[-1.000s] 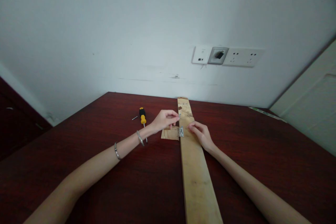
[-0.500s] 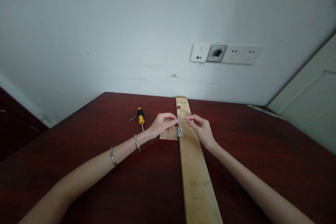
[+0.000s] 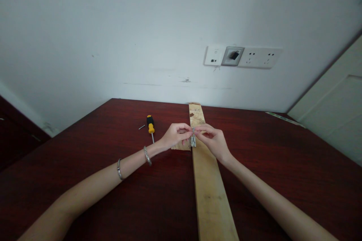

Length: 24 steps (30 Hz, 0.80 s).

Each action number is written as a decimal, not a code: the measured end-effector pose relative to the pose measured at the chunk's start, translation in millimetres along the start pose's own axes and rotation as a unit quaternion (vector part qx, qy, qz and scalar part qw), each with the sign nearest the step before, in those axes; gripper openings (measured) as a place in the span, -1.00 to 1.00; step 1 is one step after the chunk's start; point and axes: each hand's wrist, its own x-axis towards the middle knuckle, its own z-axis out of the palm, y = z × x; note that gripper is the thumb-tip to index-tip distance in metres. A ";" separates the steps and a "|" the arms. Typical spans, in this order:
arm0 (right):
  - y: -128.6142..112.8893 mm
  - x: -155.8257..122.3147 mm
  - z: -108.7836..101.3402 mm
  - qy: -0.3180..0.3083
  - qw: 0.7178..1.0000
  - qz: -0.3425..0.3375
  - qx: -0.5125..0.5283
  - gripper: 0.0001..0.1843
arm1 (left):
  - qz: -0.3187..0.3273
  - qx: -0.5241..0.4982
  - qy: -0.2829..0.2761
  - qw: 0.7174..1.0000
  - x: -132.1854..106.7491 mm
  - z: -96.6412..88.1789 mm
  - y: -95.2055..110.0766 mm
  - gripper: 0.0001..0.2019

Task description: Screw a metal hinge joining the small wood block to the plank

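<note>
A long wooden board [image 3: 210,192] runs away from me across the dark red table, with a small metal hinge [image 3: 193,142] on its left edge. A short flat piece of light brown wood [image 3: 181,146] lies against that edge, partly covered by my left hand [image 3: 175,135]. My left thumb and fingers are pinched together just above the hinge. Over the board my right hand [image 3: 215,140] is also pinched, its fingertips meeting the left ones. Whatever small thing is between the fingertips is too small to name.
A black and yellow screwdriver [image 3: 151,125] lies left of my left hand, its shaft toward me. Beside it is a small screw [image 3: 141,127]. A white wall with a socket panel [image 3: 260,57] stands behind the table [image 3: 127,203]. A thin strip [image 3: 284,118] lies at the far right edge.
My right hand has moved left, bringing its fingertips from over the board to my left fingertips by the hinge. My left hand stays nearly in place, still pinched.
</note>
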 end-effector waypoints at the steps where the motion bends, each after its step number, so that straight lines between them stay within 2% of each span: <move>1: 0.4 -0.2 0.0 0.000 1.000 0.002 0.001 -0.91 | 0.001 0.003 -0.004 1.000 -0.3 0.2 0.6 -0.62; 7: -0.7 -0.1 0.1 -0.003 1.000 0.004 0.028 -0.86 | 0.001 0.035 -0.021 0.999 1.5 -0.8 4.4 -0.65; 11: 3.3 2.4 -2.5 0.005 0.998 0.045 0.037 -0.79 | 0.014 0.158 -0.024 0.987 9.3 -19.4 1.9 -0.66; 14: 13.4 5.0 -5.9 0.020 0.997 0.071 0.025 -0.72 | 0.028 0.322 -0.041 0.946 11.6 -38.8 -1.4 -0.54; 17: 25.4 6.7 -8.9 0.035 0.996 0.083 0.010 -0.67 | 0.002 0.439 -0.115 0.891 8.7 -49.1 -0.3 -0.33; 19: 31.8 7.2 -10.4 0.038 0.996 0.086 0.005 -0.66 | -0.040 0.492 -0.166 0.854 5.9 -48.4 2.9 -0.19; 21: 36.2 7.3 -11.6 0.040 0.995 0.089 0.003 -0.67 | -0.076 0.531 -0.190 0.822 3.8 -44.1 5.8 -0.07; 24: 40.4 6.8 -13.0 0.042 0.995 0.095 -0.002 -0.68 | -0.091 0.560 -0.202 0.798 2.6 -37.1 4.8 0.02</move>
